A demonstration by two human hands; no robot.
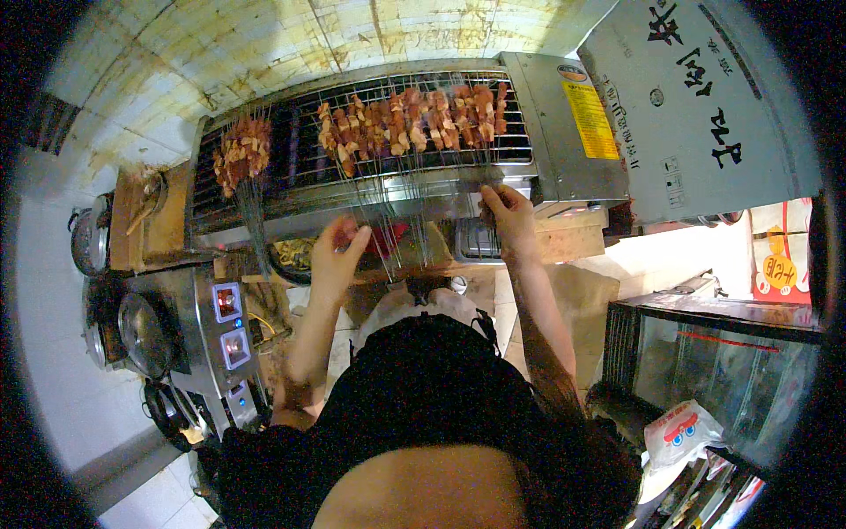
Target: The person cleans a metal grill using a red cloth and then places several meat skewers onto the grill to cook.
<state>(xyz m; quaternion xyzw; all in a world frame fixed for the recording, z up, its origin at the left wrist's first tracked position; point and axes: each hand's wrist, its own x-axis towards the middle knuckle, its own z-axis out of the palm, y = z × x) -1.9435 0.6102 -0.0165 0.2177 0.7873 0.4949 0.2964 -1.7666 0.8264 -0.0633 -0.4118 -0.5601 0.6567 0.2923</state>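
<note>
Skewers of meat (413, 119) lie side by side across the wire rack of a metal grill (284, 198), their thin metal ends sticking out over its front edge. At the right end of this row, the fingers of my right hand (509, 215) are closed on the ends of skewers; which ones is blurred. My left hand (338, 244) hovers in front of the grill, left of the protruding metal ends (390, 244), thumb and fingers apart. A separate tight bunch of meat skewers (243, 155) rests on the grill's left part, beyond my left hand.
Under the grill's front stand a metal container (481, 239) and a dark bowl of food (292, 258). Left are a wooden board (149, 218), a steel appliance with lit switches (198, 317) and lidded pots (145, 334). A large box (700, 112) bearing writing and a glass cabinet (714, 377) stand right.
</note>
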